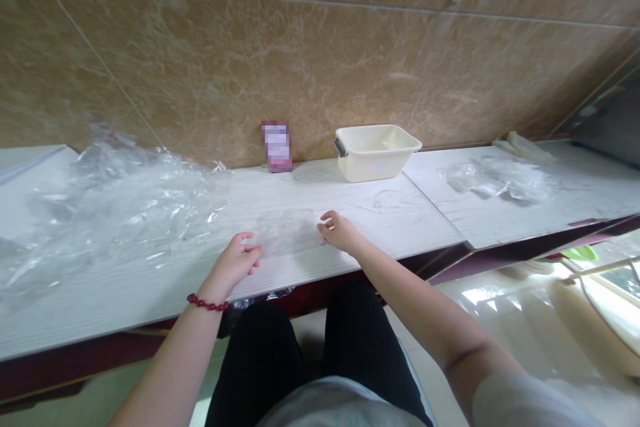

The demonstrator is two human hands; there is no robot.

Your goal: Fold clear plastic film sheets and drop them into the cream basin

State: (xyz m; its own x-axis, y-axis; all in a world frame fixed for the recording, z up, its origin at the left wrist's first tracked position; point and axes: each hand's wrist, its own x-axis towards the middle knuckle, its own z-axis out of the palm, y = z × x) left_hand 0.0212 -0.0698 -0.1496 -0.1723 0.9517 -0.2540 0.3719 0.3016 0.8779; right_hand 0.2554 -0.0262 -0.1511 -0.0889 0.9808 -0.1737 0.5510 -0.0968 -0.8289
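Note:
A clear plastic bag [287, 232] lies flat on the white wood-grain tabletop in front of me, between my two hands. At its left edge is my left hand [237, 260], thumb and fingers apart, with a red bead bracelet [207, 303] on the wrist. My right hand [341, 232] is at the opposite edge, fingers curled and the tips pinched on the bag's side. A loose heap of clear plastic bags [145, 203] spreads over the tabletop to my left.
Against the brown tiled wall stand a cream plastic bin [377, 163] with a grey handle and a phone-like object [278, 147], its face blurred out. More clear plastic [500, 179] lies at right, with a pale cloth-like item [523, 147] behind it. The table's front edge is close to my legs.

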